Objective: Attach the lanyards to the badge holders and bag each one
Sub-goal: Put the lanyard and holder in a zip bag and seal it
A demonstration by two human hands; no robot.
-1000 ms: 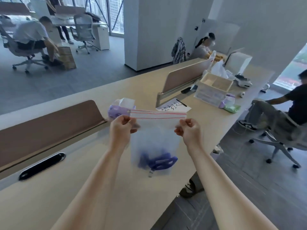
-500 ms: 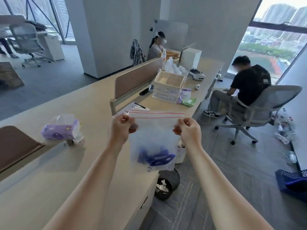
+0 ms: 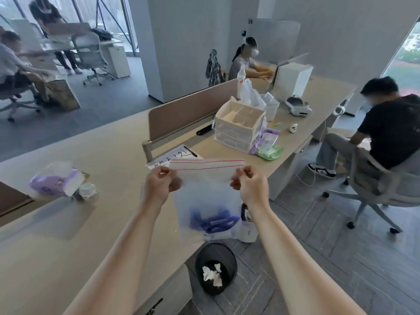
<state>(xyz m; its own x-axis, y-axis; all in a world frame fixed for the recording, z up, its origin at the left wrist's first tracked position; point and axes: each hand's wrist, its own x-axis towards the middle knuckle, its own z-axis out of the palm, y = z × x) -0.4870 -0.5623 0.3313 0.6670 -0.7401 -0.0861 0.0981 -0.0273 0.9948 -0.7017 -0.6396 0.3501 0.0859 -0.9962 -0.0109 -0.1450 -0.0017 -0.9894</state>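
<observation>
- Pinching the top corners of a clear zip bag (image 3: pixel 204 192): left hand (image 3: pixel 159 187) and right hand (image 3: pixel 252 187), fingers curled, red-lined seal taut between.
- Hanging below both hands, in the bag's bottom: blue lanyard (image 3: pixel 200 220) and badge holder (image 3: pixel 219 222).
- Under the bag, on the floor: black wastebasket (image 3: pixel 216 267).
- Well left of the left hand, on the desk (image 3: pixel 68 246): purple tissue pack (image 3: pixel 54 184).

The single head view looks forward and down along both forearms (image 3: pixel 127 246); the fingers (image 3: pixel 244 175) sit near, mid-frame, desk (image 3: pixel 109 155) beyond them.

Place: an open-plan office.
Desks: one long shared desk (image 3: pixel 109 155) split by low divider panels (image 3: pixel 188 117).
Seating: wheeled office chairs (image 3: pixel 391 189), with people seated at work.
Extras: a drawer organiser (image 3: pixel 234 135), a mesh wastebasket (image 3: pixel 204 253), grey carpet (image 3: pixel 91 114) and tall windows (image 3: pixel 109 17).
</observation>
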